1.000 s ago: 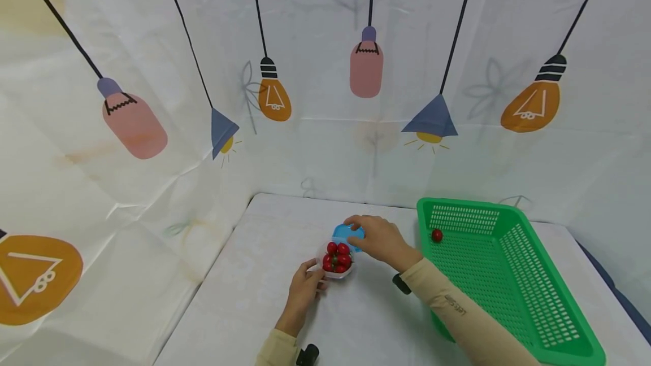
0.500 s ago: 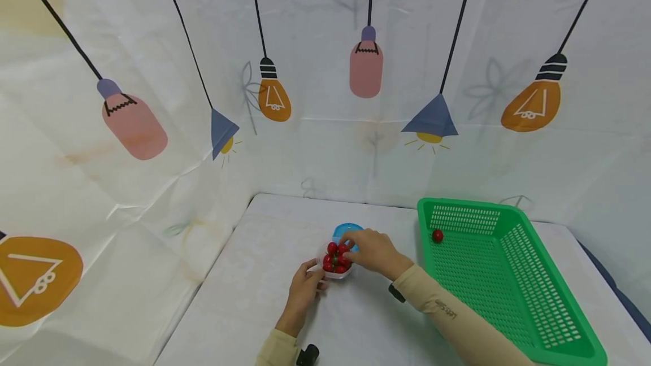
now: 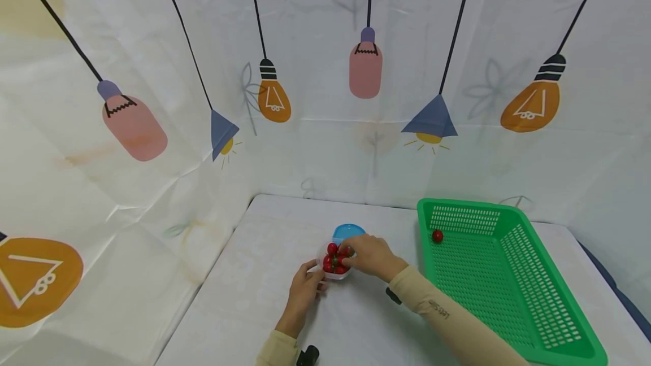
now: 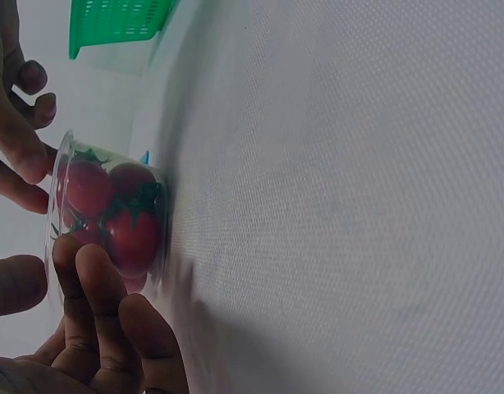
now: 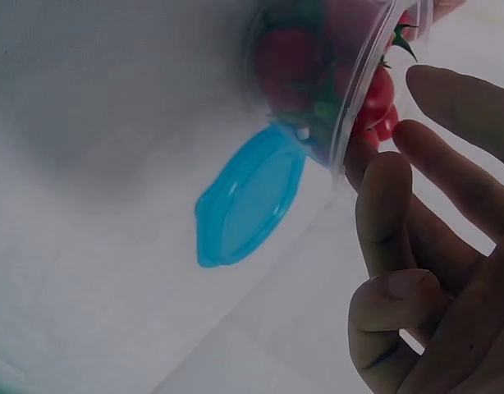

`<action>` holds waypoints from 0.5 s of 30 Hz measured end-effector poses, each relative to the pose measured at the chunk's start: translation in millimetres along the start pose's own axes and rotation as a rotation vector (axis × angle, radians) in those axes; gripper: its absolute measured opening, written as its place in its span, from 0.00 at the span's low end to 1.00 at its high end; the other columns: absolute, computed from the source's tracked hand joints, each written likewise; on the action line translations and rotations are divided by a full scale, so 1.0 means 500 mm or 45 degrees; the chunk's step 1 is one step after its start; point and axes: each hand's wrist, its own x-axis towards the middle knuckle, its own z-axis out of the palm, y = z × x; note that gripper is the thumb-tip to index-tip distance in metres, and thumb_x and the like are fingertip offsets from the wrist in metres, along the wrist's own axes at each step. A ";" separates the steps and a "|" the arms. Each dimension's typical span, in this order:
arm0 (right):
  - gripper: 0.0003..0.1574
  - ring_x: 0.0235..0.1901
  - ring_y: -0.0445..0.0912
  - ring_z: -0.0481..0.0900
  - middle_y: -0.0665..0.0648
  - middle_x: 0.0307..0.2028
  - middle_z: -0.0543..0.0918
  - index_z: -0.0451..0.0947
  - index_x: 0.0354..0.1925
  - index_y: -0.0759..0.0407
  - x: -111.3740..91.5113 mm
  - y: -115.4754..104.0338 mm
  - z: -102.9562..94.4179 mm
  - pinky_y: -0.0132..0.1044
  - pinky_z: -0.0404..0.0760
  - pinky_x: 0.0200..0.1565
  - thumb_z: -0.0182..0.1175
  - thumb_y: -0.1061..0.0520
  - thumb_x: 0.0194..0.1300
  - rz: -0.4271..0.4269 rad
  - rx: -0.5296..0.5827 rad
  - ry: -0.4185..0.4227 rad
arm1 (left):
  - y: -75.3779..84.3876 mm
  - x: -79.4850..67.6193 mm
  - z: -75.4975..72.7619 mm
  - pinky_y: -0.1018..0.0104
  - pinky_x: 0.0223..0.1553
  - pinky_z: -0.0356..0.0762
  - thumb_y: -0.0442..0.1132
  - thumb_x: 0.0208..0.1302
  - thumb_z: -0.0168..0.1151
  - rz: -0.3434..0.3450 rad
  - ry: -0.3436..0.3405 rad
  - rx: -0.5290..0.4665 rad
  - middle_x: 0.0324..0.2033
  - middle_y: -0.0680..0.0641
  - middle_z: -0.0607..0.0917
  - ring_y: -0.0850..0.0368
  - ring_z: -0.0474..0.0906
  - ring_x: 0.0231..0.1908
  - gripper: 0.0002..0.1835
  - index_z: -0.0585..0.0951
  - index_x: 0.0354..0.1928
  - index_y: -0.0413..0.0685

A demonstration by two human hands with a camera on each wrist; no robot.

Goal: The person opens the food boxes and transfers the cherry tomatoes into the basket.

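A small clear plastic cup (image 4: 160, 209) of cherry tomatoes (image 3: 337, 261) stands on the white table, its blue lid (image 5: 252, 197) lying back behind it. Green stems show among the fruit. My left hand (image 3: 303, 292) holds the cup from the near left; its thumb is at the rim and its fingers lie along the side. From the right, my right hand (image 3: 374, 256) reaches over the rim, its fingertips spread among the top tomatoes. In the right wrist view, a gap shows between the upper fingertip and the nearest tomato; another finger dips inside the rim.
A large green plastic basket (image 3: 513, 292) stands to the right, beyond my right forearm. One loose cherry tomato (image 3: 437, 236) lies in its far left corner. Behind the white table (image 3: 239, 298) rises a wall sheet (image 3: 315, 146) printed with lamps.
My right hand has moved from the blue lid down to the tomatoes in the cup, uncovering more of the lid. The left hand and the cup have stayed in place.
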 end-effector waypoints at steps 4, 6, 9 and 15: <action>0.15 0.40 0.47 0.83 0.49 0.41 0.88 0.86 0.47 0.50 0.003 -0.004 0.008 0.53 0.81 0.42 0.72 0.49 0.62 0.006 -0.069 -0.015 | -0.003 0.002 0.000 0.62 0.35 0.76 0.42 0.75 0.54 0.006 0.003 -0.001 0.40 0.43 0.86 0.55 0.83 0.34 0.26 0.68 0.69 0.37; 0.15 0.39 0.47 0.82 0.50 0.41 0.88 0.86 0.47 0.50 0.004 -0.007 0.012 0.53 0.82 0.41 0.72 0.49 0.62 0.004 -0.098 -0.025 | -0.003 0.002 0.001 0.62 0.34 0.76 0.41 0.74 0.55 0.010 0.009 0.000 0.40 0.42 0.87 0.54 0.83 0.34 0.26 0.68 0.69 0.36; 0.15 0.37 0.46 0.81 0.50 0.39 0.88 0.87 0.46 0.51 0.005 -0.011 0.016 0.51 0.83 0.39 0.73 0.51 0.61 -0.007 -0.122 -0.023 | -0.002 0.002 0.002 0.61 0.34 0.76 0.41 0.72 0.56 0.018 0.020 0.008 0.39 0.41 0.87 0.53 0.84 0.34 0.27 0.69 0.68 0.36; 0.14 0.36 0.46 0.81 0.50 0.38 0.88 0.87 0.45 0.52 0.007 -0.010 0.021 0.51 0.83 0.39 0.73 0.52 0.61 -0.025 -0.121 -0.005 | -0.001 -0.001 0.001 0.60 0.34 0.76 0.40 0.72 0.56 0.026 0.028 0.017 0.39 0.40 0.88 0.53 0.84 0.33 0.26 0.69 0.68 0.35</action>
